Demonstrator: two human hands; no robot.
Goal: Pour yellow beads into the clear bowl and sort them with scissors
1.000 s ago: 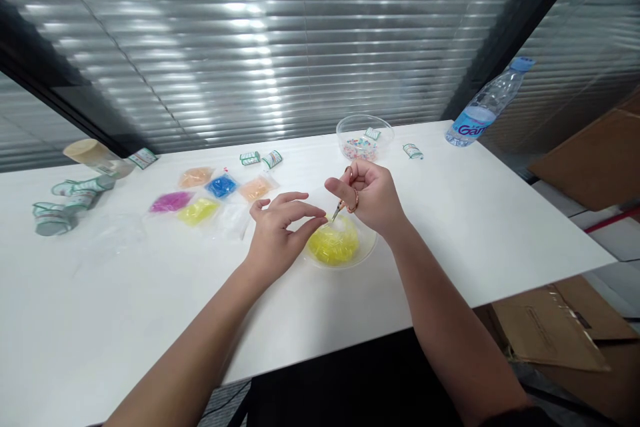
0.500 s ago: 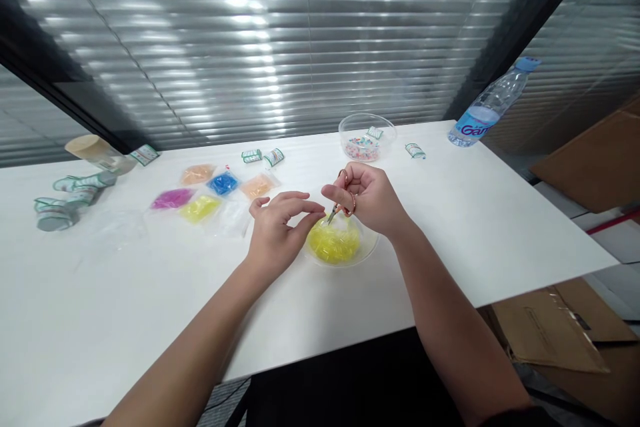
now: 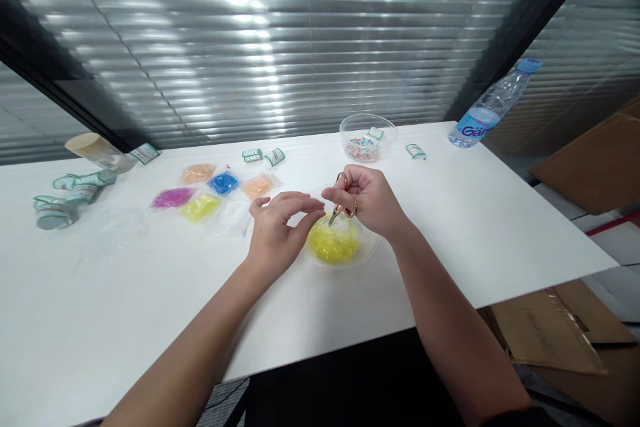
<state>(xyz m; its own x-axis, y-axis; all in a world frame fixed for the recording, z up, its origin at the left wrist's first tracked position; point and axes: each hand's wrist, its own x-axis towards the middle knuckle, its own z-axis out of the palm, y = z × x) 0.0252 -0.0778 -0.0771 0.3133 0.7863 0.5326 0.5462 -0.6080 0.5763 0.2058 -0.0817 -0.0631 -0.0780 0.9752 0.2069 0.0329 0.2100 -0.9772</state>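
My right hand [image 3: 367, 197] has its fingers through the handles of small rose-gold scissors [image 3: 338, 212], whose blades point down to the left. Just left of the blades, my left hand [image 3: 285, 230] pinches thumb and forefinger together; whatever lies between the fingertips is too small to make out. Beneath both hands stands a clear round bowl [image 3: 371, 248]. A heap of shiny yellow snippets [image 3: 333, 243] fills its left part, and the scissor tips hover over that heap.
Small bags of orange, blue, purple and yellow bits [image 3: 200, 208] lie left of my hands. Behind stand a clear bowl with pastel pieces [image 3: 363, 149] and, at right, a water bottle [image 3: 493, 110]. Labelled containers [image 3: 57, 213] lie far left. Cardboard boxes [image 3: 550, 330] sit below the table's right edge.
The scissors and my right hand have shifted very slightly, with the blades now a touch farther from my left fingertips. My left hand keeps its pinch.
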